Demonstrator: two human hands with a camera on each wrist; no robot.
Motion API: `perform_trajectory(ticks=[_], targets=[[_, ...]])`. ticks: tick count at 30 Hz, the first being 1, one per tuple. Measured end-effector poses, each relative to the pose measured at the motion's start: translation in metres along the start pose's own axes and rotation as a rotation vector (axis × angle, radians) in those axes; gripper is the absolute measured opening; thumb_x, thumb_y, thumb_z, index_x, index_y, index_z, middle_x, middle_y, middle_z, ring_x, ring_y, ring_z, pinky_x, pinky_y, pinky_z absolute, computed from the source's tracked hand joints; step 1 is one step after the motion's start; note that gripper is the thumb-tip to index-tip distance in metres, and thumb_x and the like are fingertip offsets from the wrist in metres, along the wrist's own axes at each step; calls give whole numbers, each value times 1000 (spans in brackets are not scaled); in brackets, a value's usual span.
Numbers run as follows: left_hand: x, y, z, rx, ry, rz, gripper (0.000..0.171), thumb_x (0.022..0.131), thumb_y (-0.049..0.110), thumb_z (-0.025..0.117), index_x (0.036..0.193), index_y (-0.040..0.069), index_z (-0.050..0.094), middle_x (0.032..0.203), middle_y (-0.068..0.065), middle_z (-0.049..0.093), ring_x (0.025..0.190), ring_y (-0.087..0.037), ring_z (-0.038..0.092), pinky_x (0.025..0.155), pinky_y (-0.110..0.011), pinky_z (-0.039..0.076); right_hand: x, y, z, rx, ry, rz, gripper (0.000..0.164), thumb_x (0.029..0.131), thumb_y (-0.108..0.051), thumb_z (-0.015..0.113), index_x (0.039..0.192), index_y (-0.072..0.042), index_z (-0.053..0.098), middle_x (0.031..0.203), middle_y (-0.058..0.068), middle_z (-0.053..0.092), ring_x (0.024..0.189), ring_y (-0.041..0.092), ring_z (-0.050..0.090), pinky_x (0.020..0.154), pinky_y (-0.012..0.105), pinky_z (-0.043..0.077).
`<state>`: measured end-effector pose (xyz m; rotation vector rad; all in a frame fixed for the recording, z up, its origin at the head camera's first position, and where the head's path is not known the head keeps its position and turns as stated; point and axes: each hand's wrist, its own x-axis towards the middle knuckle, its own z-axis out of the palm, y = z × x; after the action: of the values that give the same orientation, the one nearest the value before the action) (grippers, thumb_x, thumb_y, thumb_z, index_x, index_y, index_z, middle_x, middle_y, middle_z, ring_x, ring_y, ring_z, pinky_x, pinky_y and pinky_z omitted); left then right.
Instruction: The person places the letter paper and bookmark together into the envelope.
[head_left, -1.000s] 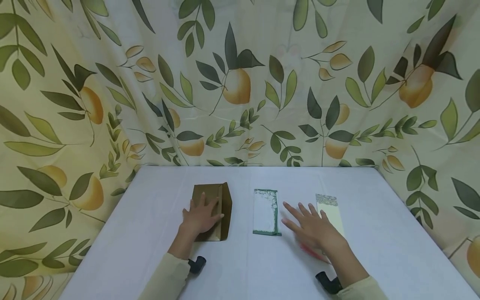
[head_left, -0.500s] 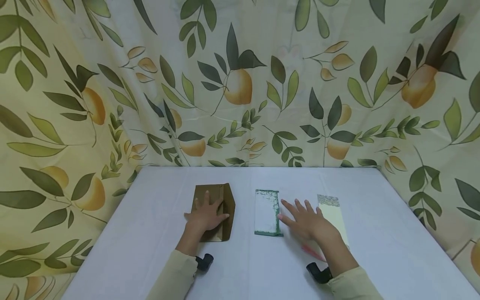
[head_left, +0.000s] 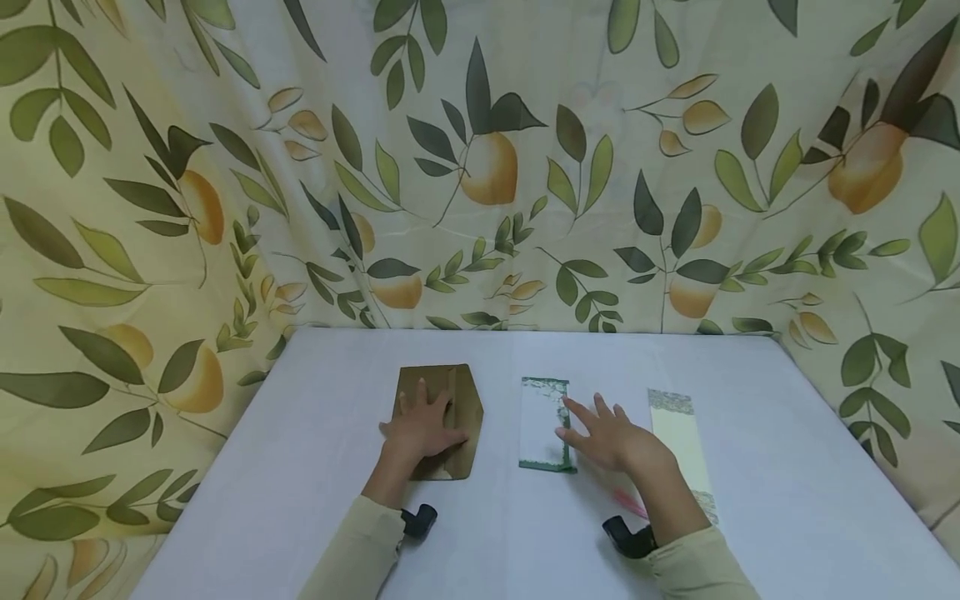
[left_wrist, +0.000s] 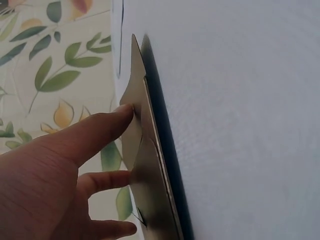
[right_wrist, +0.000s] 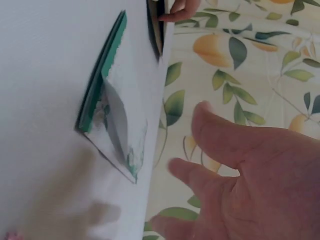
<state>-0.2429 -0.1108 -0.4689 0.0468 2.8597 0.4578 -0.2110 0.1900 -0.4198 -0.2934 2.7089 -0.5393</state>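
Note:
A brown envelope (head_left: pixel 470 408) lies on the table at left centre, its flap on the right side. My left hand (head_left: pixel 418 435) rests on it, fingers spread; in the left wrist view the thumb (left_wrist: pixel 125 111) touches the envelope (left_wrist: pixel 150 175). Right of it lies a white paper piece with a green printed border (head_left: pixel 542 425), seen in the right wrist view as a folded, slightly gaping paper (right_wrist: pixel 131 100). My right hand (head_left: pixel 618 442) hovers at that paper's right edge, fingers spread and holding nothing.
A cream paper strip with grey patterned ends (head_left: pixel 677 437) lies to the right, partly behind my right forearm. A pink object (head_left: pixel 630 503), mostly hidden, shows under the right wrist. A white cloth (head_left: pixel 517 542) covers the table; a leaf-and-fruit curtain (head_left: pixel 480 250) hangs behind.
The right hand has moved left, its fingertips now over the green-bordered paper's right edge. The left hand stays on the envelope, whose flap looks flatter. The head view has shifted slightly.

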Motion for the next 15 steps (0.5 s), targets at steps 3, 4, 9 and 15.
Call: perform_trajectory(ticks=[3,4,9,15], targets=[[0,2,0,-20,8,-1,80,89,58,73,156,27,44,170,-18,15,150,-54,16,95,-84,29,2,3,2,1,-7,8,76,104,-48,57,163,-10,27,162,40,13,140,69,17,99,83,25],[0,2,0,-25,13,-4,80,89,57,74,156,27,44,170,-18,16,149,-54,16,95,-84,28,3,4,2,-2,-4,5,78,103,-47,59,163,-10,26,161,40,13,139,70,18,98,83,26],[1,2,0,-53,22,-7,81,88,56,76,156,25,44,169,-20,18,149,-56,16,97,-84,26,7,6,5,13,6,7,75,102,-40,64,163,-12,29,161,39,16,139,67,24,100,80,29],[1,3,1,-84,28,1,84,87,54,78,157,23,43,168,-24,17,147,-59,16,98,-83,27,10,6,10,42,-2,17,75,101,-33,68,163,-15,29,162,37,17,135,64,35,99,77,35]])
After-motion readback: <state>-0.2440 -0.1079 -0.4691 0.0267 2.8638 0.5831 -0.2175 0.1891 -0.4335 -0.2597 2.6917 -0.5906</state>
